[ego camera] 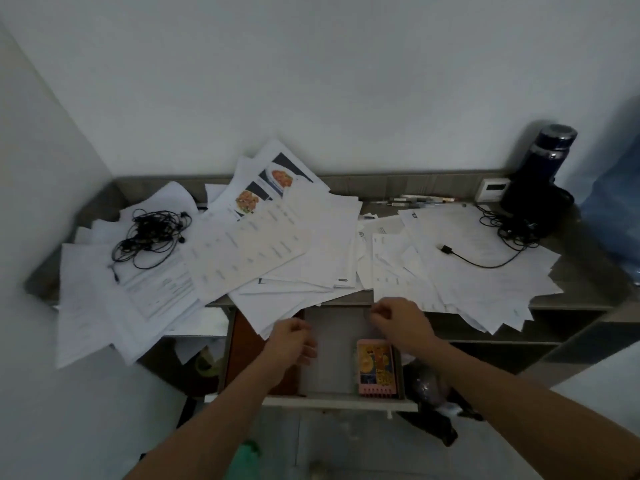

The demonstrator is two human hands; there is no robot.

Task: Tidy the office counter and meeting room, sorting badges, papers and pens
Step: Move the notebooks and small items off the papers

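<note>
Hard to make out, left to right: the frame is dim and soft. Text on the papers [263,251] cannot be read; only two food pictures are made out on the sheets at the back. Several sheets at the left hang over the tabletop [587,270] edge and hide the shelf below, where a yellow-green thing [204,365] is seen but not identified. A green blur [246,459] is cut off at the bottom edge. A dark bag-like lump [429,386] is half hidden by the right forearm. A blue jug [616,209] is cut off by the right edge.

On the tabletop: tangled earphones [152,237] are laid on the left papers. Pens [419,201] are lined against the back edge, behind the right pile. A black cable [478,254] is laid across the right papers. A dark bottle [550,150] is stood upright at the far right, beside a small white box [493,189].

Containers: a drawer [339,400] is pulled out under the middle of the tabletop. A brown flat thing [242,351] is seen along its left side, a pink notebook [375,367] at its right side, flat.

The left hand [291,344] is held over the drawer, fingers loosely curled, nothing seen in it. The right hand [398,320] is held at the tabletop edge just below the papers, fingers bent; whether anything is pinched cannot be told.
</note>
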